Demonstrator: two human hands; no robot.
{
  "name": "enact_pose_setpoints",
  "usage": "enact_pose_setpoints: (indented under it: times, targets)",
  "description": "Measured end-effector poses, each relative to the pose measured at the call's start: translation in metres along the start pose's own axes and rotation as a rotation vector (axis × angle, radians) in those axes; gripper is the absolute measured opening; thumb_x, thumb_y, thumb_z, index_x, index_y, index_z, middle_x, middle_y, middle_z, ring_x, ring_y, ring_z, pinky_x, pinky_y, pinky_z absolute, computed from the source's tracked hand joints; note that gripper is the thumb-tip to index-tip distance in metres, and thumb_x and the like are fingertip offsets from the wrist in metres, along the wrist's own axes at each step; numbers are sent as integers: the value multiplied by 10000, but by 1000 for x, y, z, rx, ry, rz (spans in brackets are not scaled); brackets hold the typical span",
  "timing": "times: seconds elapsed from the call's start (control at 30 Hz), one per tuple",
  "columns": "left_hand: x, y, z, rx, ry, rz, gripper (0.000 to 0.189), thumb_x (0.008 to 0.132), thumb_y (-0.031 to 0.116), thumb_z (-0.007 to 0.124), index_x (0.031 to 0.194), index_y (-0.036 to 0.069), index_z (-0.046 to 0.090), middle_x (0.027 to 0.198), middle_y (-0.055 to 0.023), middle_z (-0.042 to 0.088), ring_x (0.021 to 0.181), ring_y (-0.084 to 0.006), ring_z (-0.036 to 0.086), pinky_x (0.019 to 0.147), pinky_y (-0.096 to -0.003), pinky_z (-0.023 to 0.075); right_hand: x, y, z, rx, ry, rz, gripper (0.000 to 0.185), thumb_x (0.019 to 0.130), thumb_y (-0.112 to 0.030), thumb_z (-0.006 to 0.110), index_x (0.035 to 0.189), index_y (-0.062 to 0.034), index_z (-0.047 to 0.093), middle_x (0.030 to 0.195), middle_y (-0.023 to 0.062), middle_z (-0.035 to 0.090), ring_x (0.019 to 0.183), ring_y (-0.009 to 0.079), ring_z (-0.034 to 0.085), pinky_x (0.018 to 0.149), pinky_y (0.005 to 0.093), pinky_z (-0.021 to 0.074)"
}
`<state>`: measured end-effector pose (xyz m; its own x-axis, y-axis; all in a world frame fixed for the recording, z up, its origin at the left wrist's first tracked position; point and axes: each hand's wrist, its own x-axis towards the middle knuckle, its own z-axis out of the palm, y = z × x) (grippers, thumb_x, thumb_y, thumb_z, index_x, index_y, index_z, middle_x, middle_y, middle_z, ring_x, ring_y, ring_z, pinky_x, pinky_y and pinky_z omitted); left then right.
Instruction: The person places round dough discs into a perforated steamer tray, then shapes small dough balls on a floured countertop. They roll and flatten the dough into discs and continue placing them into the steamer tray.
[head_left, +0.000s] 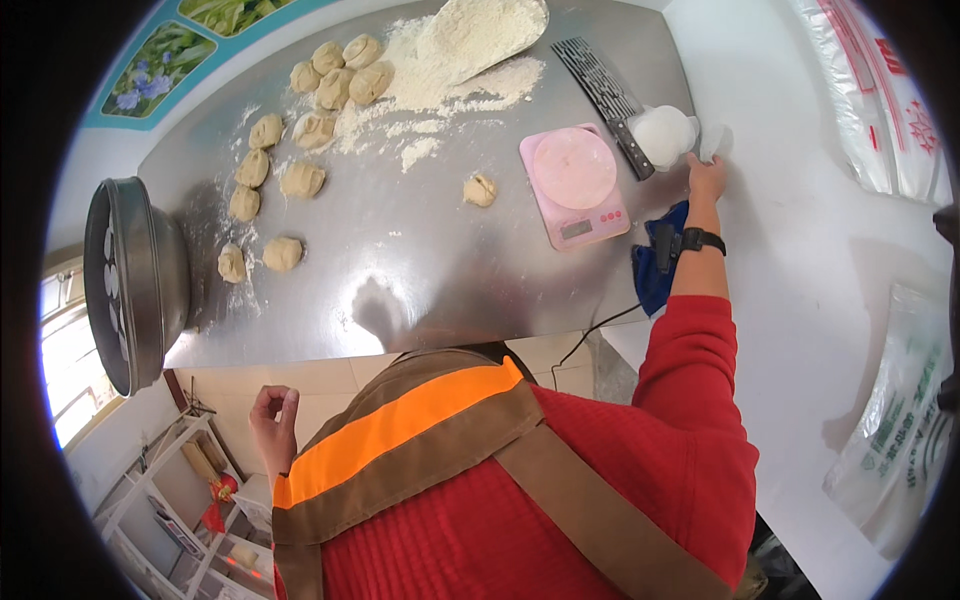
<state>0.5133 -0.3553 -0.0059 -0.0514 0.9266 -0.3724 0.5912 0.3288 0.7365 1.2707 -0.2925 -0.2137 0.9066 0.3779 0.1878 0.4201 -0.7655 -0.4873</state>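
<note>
My right hand reaches to the right end of the steel table, its fingers at a thin translucent piece of plastic beside a round white bundle; how firmly they hold it is unclear. A cleaver with a dark patterned blade lies left of the bundle. Next to it stands a pink kitchen scale. One small dough ball lies left of the scale. Several more dough balls rest on the left part of the table. My left hand hangs off the table's near edge, fingers curled, apparently with nothing in it.
Loose flour with a full scoop lies at the far side. Stacked round metal pans stand at the left edge. A blue cloth is under my right wrist, near a black cable. Plastic bags hang at the right.
</note>
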Motion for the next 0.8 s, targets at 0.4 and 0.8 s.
enact_pose_setpoints:
  times: [0.4,0.8]
  targets:
    - [-7,-7,10,-63,-15,34,152,889,125,681,831,17,592,747,25,573,717,-56,519,687,-216,429,-8,28,3,165,-95,98,257,842,-242,649,1029,-80,716,951,103,717,874,273,673,809,372,521]
    - [-11,-6,21,5,-19,17,142,890,119,666,852,-1,599,775,-12,614,759,-91,579,757,-249,474,-149,-92,-59,256,-406,-780,692,654,-328,827,1270,-142,571,1348,156,492,1276,347,424,1034,468,367]
